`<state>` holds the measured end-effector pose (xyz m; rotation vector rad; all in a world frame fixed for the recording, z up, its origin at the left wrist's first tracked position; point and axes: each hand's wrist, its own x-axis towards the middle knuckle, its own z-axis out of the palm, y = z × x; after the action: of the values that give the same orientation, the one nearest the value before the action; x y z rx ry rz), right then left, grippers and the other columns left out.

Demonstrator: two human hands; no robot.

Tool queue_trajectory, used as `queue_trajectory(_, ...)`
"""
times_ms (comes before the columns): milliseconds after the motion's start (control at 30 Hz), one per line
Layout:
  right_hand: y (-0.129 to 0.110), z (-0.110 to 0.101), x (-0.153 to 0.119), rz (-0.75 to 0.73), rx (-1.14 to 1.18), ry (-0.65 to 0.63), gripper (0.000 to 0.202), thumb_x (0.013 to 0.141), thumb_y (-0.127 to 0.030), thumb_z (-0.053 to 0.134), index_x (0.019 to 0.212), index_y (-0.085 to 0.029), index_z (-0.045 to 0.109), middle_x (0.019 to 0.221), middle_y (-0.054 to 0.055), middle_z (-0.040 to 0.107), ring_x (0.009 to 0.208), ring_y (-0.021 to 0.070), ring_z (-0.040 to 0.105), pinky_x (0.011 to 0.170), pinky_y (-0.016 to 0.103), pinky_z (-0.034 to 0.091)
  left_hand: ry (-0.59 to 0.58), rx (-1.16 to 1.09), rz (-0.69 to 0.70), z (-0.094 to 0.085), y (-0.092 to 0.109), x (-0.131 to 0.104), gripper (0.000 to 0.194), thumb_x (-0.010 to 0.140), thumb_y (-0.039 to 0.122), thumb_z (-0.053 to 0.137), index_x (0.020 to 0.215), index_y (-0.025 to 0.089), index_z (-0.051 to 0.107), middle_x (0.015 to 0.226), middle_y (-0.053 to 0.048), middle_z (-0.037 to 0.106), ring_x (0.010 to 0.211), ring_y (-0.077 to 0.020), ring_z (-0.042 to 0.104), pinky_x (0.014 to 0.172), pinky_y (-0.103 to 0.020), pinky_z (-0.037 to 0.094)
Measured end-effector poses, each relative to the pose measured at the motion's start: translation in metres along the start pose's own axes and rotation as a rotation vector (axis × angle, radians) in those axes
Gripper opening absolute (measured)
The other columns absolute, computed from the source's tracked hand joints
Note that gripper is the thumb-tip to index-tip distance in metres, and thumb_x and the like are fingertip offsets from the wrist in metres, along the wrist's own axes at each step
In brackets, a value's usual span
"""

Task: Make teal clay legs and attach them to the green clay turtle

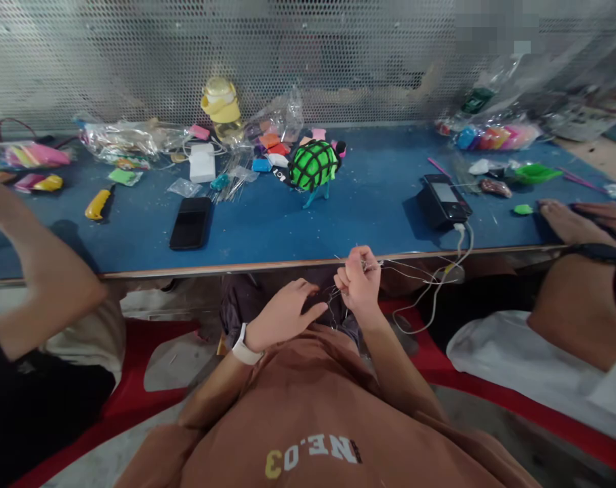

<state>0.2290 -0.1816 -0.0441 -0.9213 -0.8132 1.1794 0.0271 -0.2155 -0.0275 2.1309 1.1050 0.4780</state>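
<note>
From my head view, my right hand (358,281) is clenched on thin wire (409,271), pinched below the tabletop (368,203) edge over my lap; its strands run lengthwise out to my right. My left hand (282,317) fingers pinch the wire's tangled near end.

Green turtle figure (314,165) mid-table; black phone (190,223) left (face up); yellow bottle (221,103) behind.
</note>
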Motion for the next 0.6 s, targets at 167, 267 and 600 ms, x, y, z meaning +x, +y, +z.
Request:
queue_trajectory(167,0.001,0.001,-0.004,-0.004,-0.076,-0.114,0.067,0.086,-0.083,0.093,0.087,-0.029,0.054,0.051,-0.016,0.025,0.040,0.0053,0.018,0.041,0.022,0.025,-0.049,-0.173,0.003,0.018,0.000,0.010,0.072,0.109,0.046,0.075,0.167,0.011,0.051,0.171,-0.026,0.059,0.163,-0.0411,0.056,0.138,-0.062,0.044)
queue_trajectory(267,0.004,-0.001,-0.006,-0.020,-0.105,-0.144,0.061,0.086,-0.085,0.091,0.095,-0.030,0.068,0.048,-0.016,0.026,0.040,0.0065,0.018,0.042,0.025,0.029,-0.033,-0.467,0.027,0.034,-0.002,0.020,0.072,0.102,0.041,0.083,0.162,0.016,0.052,0.152,-0.021,0.072,0.139,-0.0348,0.072,0.125,-0.057,0.057)
queue_trajectory(600,0.018,-0.001,-0.015,0.076,0.005,-0.224,0.066,0.081,-0.091,0.091,0.095,-0.027,0.085,0.048,-0.015,0.021,0.042,0.0063,0.011,0.040,0.026,0.024,0.033,-0.636,-0.010,0.063,-0.016,0.032,0.041,0.095,0.049,0.090,0.110,0.021,0.064,0.097,0.000,0.067,0.083,-0.0166,0.060,0.079,-0.031,0.051)
